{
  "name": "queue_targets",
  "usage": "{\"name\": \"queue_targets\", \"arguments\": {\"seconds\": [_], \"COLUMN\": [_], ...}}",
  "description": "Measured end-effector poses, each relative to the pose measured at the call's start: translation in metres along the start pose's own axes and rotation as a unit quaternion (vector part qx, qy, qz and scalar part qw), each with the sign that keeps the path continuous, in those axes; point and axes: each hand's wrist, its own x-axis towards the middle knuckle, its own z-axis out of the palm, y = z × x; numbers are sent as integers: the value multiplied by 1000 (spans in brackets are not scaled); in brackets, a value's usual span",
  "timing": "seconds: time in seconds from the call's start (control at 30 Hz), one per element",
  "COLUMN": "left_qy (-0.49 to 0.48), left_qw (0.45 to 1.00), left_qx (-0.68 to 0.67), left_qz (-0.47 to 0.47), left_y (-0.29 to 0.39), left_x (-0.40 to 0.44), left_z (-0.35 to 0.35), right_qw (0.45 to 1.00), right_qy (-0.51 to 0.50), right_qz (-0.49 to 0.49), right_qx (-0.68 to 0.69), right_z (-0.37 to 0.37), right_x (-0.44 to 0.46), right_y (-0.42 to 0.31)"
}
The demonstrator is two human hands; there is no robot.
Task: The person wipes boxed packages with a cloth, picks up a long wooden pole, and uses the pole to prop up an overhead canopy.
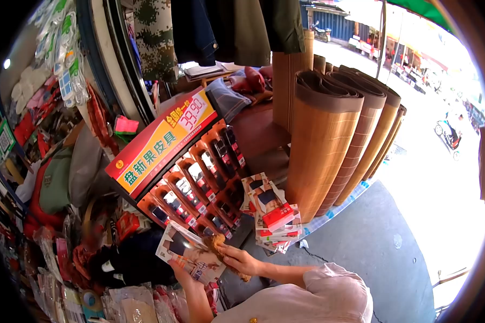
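Note:
A flat printed package (191, 255) with a picture on its front is tilted at the lower middle, and my left hand (182, 273) grips its lower edge. My right hand (241, 260) is closed on a brown fuzzy cloth (216, 243) at the package's right side. Part of the cloth hangs below my right fingers. Just beyond the package stands a display rack (199, 177) with rows of belts under a red and yellow sign. A stack of similar printed boxes (275, 215) lies to the right of the rack.
Rolled bamboo mats (323, 145) stand upright on the right. Clothes (221, 32) hang overhead. Bagged goods (129, 304) and dark fabric (137, 258) fill the lower left. Grey floor (372, 242) lies at the right, and a scooter (450, 134) is out on the street.

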Motion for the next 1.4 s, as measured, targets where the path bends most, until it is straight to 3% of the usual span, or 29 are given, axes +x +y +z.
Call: {"name": "queue_targets", "arguments": {"seconds": [0.13,0.17,0.23,0.37,0.43,0.53,0.6,0.67,0.9,0.97,1.0,1.03,1.1,1.13,1.17,1.2,1.23,1.3,1.4], "left_qy": [-92,-96,-63,-96,-148,-68,-78,-43,-186,-295,-189,-75,-55,-48,-38,-96,-146,-91,-102], "left_qw": [992,992,976,953,955,946,947,949,922,936,942,932,916,923,929,931,931,964,973], "left_qx": [-78,-73,-175,-198,-180,-242,-238,-215,-206,-85,-135,-183,-236,-205,-179,-159,-133,-49,57], "left_qz": [-32,-46,-116,-207,-186,-203,-202,-227,-269,-173,-244,-305,-320,-323,-322,-315,-308,-245,-201], "left_y": [-29,-36,-52,-64,-83,-92,-115,-132,-219,-224,-217,-212,-208,-192,-177,-176,-172,-159,-152], "left_x": [4,0,-3,0,12,16,28,23,54,72,80,91,108,103,99,116,134,153,181], "left_z": [10,14,28,44,38,72,90,121,151,153,166,183,194,212,231,228,216,201,169], "right_qw": [981,964,947,940,944,952,949,949,900,895,890,889,941,943,947,943,930,891,826], "right_qy": [181,255,308,317,316,288,274,264,295,267,279,288,236,250,280,301,340,411,513], "right_qz": [-27,-27,-29,-20,-13,-33,-70,-40,-44,-26,-33,-24,29,58,11,58,100,166,232], "right_qx": [-59,-73,-89,-125,-93,-100,-136,-167,-317,-357,-360,-356,-241,-214,-160,-129,-102,-97,-26], "right_z": [14,19,18,5,-7,-53,-82,-107,-157,-147,-141,-132,-102,-96,-101,-104,-105,-107,-95], "right_x": [-11,-10,-5,-9,-19,-26,-31,-33,-50,-59,-62,-67,-77,-79,-71,-73,-73,-81,-102], "right_y": [-1,-3,-7,5,9,14,7,2,21,28,35,45,63,62,44,45,42,39,39]}}
